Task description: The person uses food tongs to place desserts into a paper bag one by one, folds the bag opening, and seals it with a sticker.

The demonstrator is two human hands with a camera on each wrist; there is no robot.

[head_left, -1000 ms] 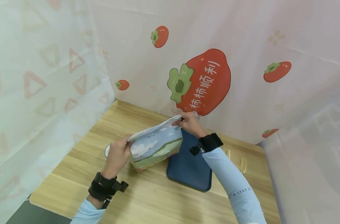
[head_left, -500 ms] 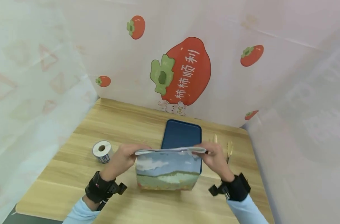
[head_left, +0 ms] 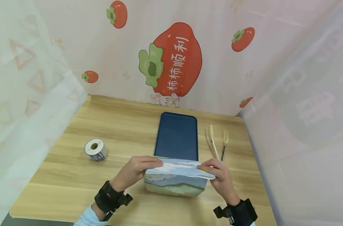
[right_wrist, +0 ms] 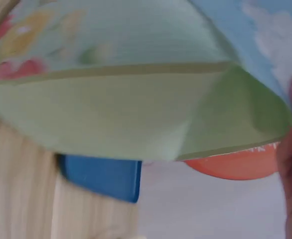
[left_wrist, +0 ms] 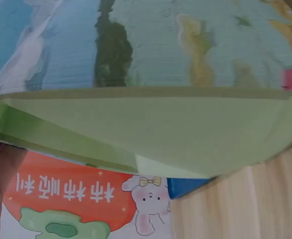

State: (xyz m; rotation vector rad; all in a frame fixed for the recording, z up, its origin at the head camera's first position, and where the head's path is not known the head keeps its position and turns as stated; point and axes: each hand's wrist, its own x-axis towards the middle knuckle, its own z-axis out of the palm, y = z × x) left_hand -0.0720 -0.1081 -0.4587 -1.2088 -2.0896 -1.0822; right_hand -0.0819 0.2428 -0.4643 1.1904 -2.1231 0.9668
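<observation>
Two hands hold one paper bag (head_left: 175,183) standing on the tabletop (head_left: 75,175), just in front of a blue tray (head_left: 177,136). The left hand (head_left: 136,169) and right hand (head_left: 216,174) each pinch an end of its folded-over top edge. It looks light, thin and easily creased, so the top fold is the safest hold. A painted landscape of sky, clouds and green hills covers it, with pale green gussets.

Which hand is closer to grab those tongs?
Likely the right hand: the tongs lie just beyond it, right of the blue tray. The left hand holds the bag's far corner.
</observation>
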